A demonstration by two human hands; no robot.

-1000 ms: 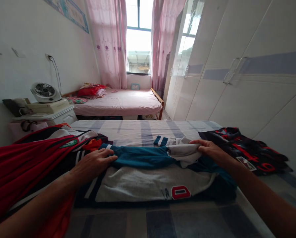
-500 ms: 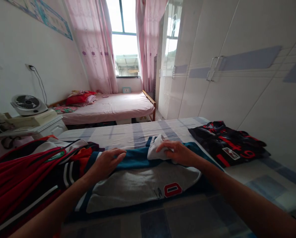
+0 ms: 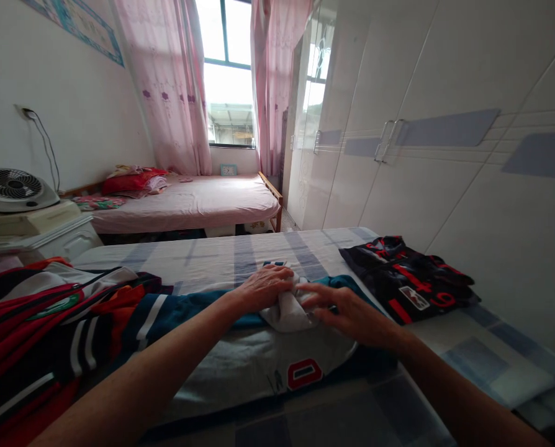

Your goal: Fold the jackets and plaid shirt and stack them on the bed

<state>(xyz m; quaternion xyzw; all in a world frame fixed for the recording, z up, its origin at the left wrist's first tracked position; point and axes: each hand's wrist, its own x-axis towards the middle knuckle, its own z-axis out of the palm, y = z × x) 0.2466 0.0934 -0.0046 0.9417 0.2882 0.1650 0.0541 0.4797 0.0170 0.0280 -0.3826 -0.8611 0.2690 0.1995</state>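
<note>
A grey and teal shirt [image 3: 240,363] with a red figure on its front lies on the bed, partly folded. Bunched white cloth [image 3: 289,310] stands up along its far edge. My left hand [image 3: 266,288] is over the left side of this cloth, fingers close together and gripping it at the top. From the right, my right hand [image 3: 347,313] reaches the same cloth with fingers bent and apart, the fingertips touching it or just beside it. The teal sleeve [image 3: 179,310] with a white stripe stretches out left behind my left forearm.
A black and red jersey [image 3: 412,279] lies folded at the right of the checked bed [image 3: 203,257]. Red and black clothes [image 3: 40,329] are heaped at the left. Beyond stand a fan [image 3: 19,186], a pink bed [image 3: 189,202] and a white wardrobe [image 3: 352,192].
My left hand has moved right from the teal part onto the white cloth. My right hand has loosened its pinch, its fingers now apart. The view has shifted slightly right.
</note>
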